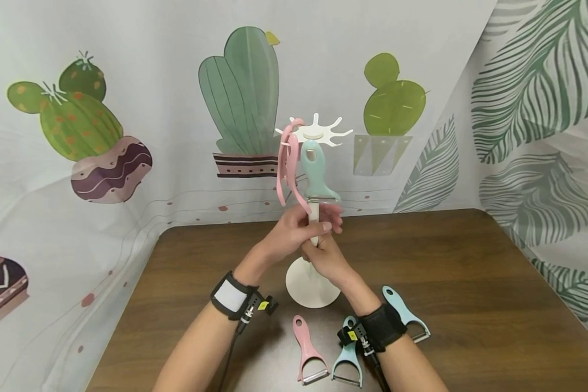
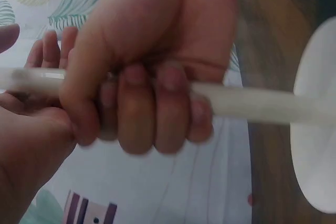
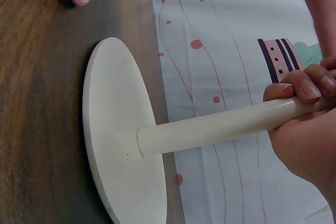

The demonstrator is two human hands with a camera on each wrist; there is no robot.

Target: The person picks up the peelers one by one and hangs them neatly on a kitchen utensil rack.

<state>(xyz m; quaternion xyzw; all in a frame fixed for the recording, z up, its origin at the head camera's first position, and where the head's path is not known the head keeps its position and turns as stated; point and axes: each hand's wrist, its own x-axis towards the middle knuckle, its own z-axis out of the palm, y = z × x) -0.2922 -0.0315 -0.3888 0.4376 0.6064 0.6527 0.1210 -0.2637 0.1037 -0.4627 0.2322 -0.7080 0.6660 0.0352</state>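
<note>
A white rack stand with a round base, a slim pole and a star of prongs stands on the table. Low on the pole, my right hand grips it, fingers curled round as the left wrist view shows. Just above, my left hand rests against the pole, its thumb across the front and its loosely extended fingers behind. Pink peelers hang from the prongs on the left side. One mint green peeler hangs at the front, above my hands.
On the brown table, nearer me, lie a pink peeler and a light blue peeler, partly covered by my right wrist strap. Another light blue peeler lies beyond my right forearm. A cactus-print cloth hangs behind the table.
</note>
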